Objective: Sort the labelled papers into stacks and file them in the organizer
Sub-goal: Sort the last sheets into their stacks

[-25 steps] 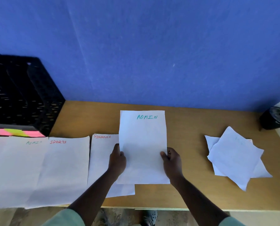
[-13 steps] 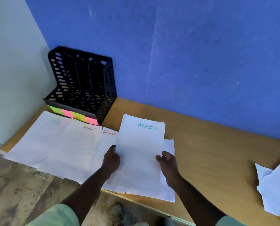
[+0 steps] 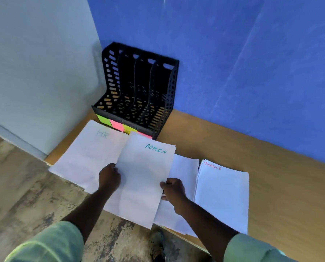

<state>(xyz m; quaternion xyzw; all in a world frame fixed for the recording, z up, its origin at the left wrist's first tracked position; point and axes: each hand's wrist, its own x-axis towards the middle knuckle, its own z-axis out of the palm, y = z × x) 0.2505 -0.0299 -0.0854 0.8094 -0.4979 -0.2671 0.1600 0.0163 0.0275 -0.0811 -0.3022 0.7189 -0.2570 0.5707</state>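
I hold a white sheet labelled ADMIN [image 3: 142, 176] by its two side edges, my left hand [image 3: 108, 177] on the left edge and my right hand [image 3: 174, 191] on the right. It hangs low over the row of stacks, hiding the one beneath it. The HR stack [image 3: 89, 156] lies to its left. A stack with its label hidden [image 3: 184, 171] and the FINANCE stack [image 3: 222, 195] lie to its right. The black organizer [image 3: 139, 91] with several slots stands in the back corner; coloured sticky notes line its front lip.
The wooden table [image 3: 280, 176] runs right along the blue wall. A pale wall meets the organizer's left side. The stacks overhang the table's near edge above a mottled floor, where a shoe [image 3: 158, 246] shows.
The view has swung left, and the loose pile at the right has dropped out of sight. Both hands have carried the ADMIN sheet leftward, from over the FINANCE stack to beside the HR stack.
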